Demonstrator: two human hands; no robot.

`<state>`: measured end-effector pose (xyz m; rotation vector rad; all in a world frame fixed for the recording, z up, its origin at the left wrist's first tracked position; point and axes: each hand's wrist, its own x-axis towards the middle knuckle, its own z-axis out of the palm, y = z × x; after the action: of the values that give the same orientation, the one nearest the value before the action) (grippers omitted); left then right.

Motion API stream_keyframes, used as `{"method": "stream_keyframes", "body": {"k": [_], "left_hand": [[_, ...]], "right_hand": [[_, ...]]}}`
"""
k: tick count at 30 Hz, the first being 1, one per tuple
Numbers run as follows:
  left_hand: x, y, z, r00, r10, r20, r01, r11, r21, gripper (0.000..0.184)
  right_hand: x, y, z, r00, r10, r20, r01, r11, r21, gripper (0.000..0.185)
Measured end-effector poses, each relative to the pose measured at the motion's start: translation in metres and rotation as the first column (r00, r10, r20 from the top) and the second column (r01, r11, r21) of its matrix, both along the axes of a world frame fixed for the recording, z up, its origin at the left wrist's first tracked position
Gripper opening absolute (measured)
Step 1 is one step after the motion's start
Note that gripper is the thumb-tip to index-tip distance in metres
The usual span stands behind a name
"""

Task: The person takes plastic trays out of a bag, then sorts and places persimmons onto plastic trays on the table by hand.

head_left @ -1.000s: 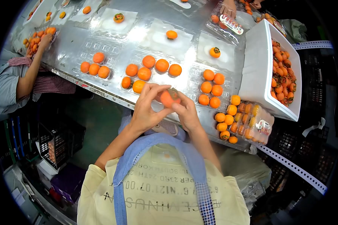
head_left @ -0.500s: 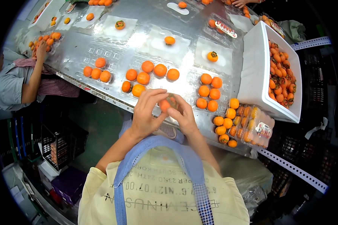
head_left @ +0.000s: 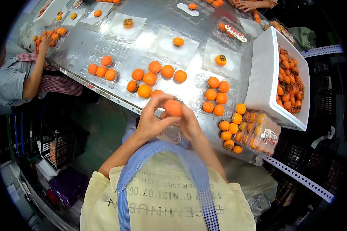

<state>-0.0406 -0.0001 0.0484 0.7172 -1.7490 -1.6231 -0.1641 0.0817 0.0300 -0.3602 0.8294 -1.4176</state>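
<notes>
An orange persimmon (head_left: 173,108) is held up between my two hands, its smooth side toward me. My left hand (head_left: 152,118) curls its thumb and fingers around the fruit's left side. At its right side, my right hand (head_left: 189,122) has its fingers closed on the same fruit. Just beyond my hands, a clear plastic tray (head_left: 164,85) holds several persimmons (head_left: 149,79), one partly covered by my left fingertips. To the right is a second clear tray (head_left: 199,85) with several more persimmons (head_left: 211,94) in two columns.
A white foam box (head_left: 258,73) full of persimmons stands at the right. Loose persimmons (head_left: 226,135) and filled clear packs (head_left: 258,131) lie below it. Another tray (head_left: 98,61) is at the left. Single fruits sit on white pads (head_left: 173,52). Co-workers' hands are at the left and top right.
The persimmon has been turned in my hands: its green leafy top showed before, and now its smooth orange side faces me. The view has shifted slightly.
</notes>
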Motion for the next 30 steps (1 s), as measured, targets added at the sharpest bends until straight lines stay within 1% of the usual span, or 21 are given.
{"method": "stream_keyframes", "body": {"k": [3,6,8,11,12,14,15,17,18,20,21,22,24,25,26,29,30], "left_hand": [[0.000,-0.002,-0.003,1.000,-0.010,0.000,0.010,1.000,-0.028,0.050],[-0.003,-0.004,-0.003,0.998,-0.064,0.011,0.064,0.998,-0.016,0.051],[-0.003,-0.005,-0.004,0.994,-0.113,0.000,0.113,0.993,0.021,0.053],[-0.008,-0.005,-0.004,0.985,-0.151,-0.081,0.161,0.976,0.146,0.054],[-0.007,-0.005,-0.001,0.980,-0.177,-0.087,0.194,0.944,0.267,0.053],[-0.004,-0.006,0.006,0.968,-0.226,-0.108,0.249,0.833,0.494,0.050],[-0.003,-0.008,0.004,0.973,-0.197,-0.123,0.232,0.826,0.514,0.048],[-0.003,-0.012,-0.003,0.979,-0.137,-0.151,0.199,0.808,0.555,0.043],[-0.004,-0.013,-0.006,0.985,-0.098,-0.145,0.161,0.829,0.535,0.042],[-0.006,-0.015,-0.011,0.991,-0.017,-0.136,0.083,0.866,0.494,0.040],[-0.006,-0.017,-0.009,0.991,-0.042,-0.124,0.102,0.839,0.534,0.039],[-0.005,-0.019,-0.004,0.991,-0.069,-0.113,0.122,0.811,0.573,0.039],[-0.006,-0.019,-0.002,0.990,-0.107,-0.096,0.144,0.770,0.621,0.039],[-0.008,-0.018,-0.003,0.990,-0.115,-0.087,0.144,0.763,0.630,0.038],[-0.008,-0.018,-0.003,0.989,-0.123,-0.077,0.143,0.757,0.638,0.038],[-0.008,-0.018,-0.009,0.973,-0.227,-0.032,0.198,0.760,0.620,0.039],[-0.007,-0.018,-0.012,0.976,-0.218,-0.013,0.181,0.774,0.606,0.040]], "right_hand": [[-0.002,0.002,-0.002,0.985,0.024,-0.170,-0.021,1.000,0.021,0.049],[-0.005,0.002,-0.002,0.986,0.033,-0.162,-0.035,0.999,-0.009,0.051],[-0.005,0.000,-0.003,0.997,0.006,-0.076,-0.007,1.000,-0.009,0.051],[-0.004,0.000,-0.001,1.000,-0.023,0.008,0.023,0.999,0.022,0.051],[-0.003,-0.001,0.000,0.999,-0.031,0.028,0.030,0.999,0.037,0.051],[-0.002,-0.001,0.005,0.998,-0.048,0.033,0.043,0.993,0.114,0.052],[-0.002,-0.002,0.005,0.998,-0.056,0.034,0.050,0.987,0.153,0.052],[-0.012,-0.002,0.002,0.988,0.072,-0.134,-0.055,0.990,0.130,0.050],[-0.018,-0.001,0.001,0.967,0.133,-0.218,-0.108,0.986,0.125,0.049],[-0.026,0.002,0.001,0.882,0.106,-0.458,-0.050,0.990,0.132,0.043],[-0.028,0.004,0.002,0.818,0.093,-0.567,-0.021,0.991,0.132,0.041],[-0.030,0.006,0.004,0.737,0.061,-0.673,0.066,0.985,0.161,0.026],[-0.027,0.003,0.007,0.531,-0.159,-0.832,0.174,0.982,-0.077,0.031],[-0.025,0.000,0.009,0.407,-0.271,-0.872,0.202,0.958,-0.203,0.036],[-0.025,-0.003,0.013,0.378,-0.270,-0.886,0.158,0.961,-0.226,0.051],[-0.017,-0.010,0.020,0.284,-0.305,-0.909,0.128,0.952,-0.280,0.054],[-0.017,-0.010,0.018,0.279,-0.286,-0.917,0.111,0.958,-0.265,0.054]]}}
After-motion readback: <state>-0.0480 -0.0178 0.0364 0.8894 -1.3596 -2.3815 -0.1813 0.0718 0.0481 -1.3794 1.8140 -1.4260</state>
